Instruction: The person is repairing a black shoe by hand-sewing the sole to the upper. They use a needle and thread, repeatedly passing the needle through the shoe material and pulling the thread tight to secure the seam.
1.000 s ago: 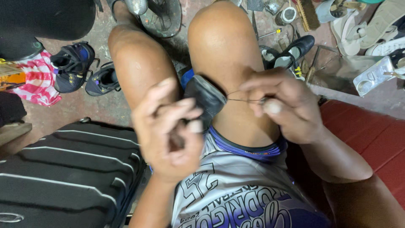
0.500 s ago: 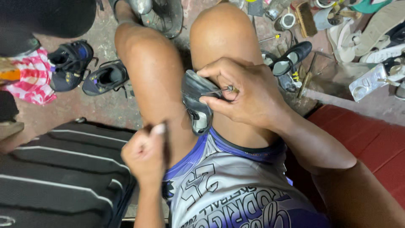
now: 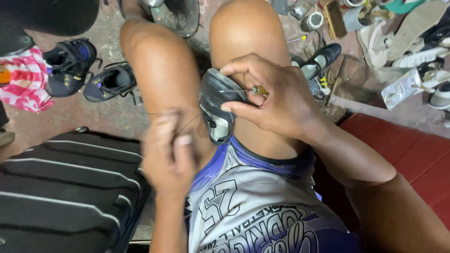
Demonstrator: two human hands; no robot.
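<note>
My right hand [image 3: 276,100] grasps an awl [image 3: 255,90], its tip in the dark shoe [image 3: 216,110] wedged between my knees. My left hand [image 3: 168,152], blurred, pinches a thread [image 3: 187,125] running toward the shoe, beside a black suitcase [image 3: 65,187].

a crumpled silvery-white foil packet [image 3: 404,89] lies on the floor at the right edge, among loose shoe soles and just beside a white shoe. at the far left, a red-and-white striped plastic bag [image 3: 26,79] sits beside a dark sneaker. no labels, signs or screens show.
</note>
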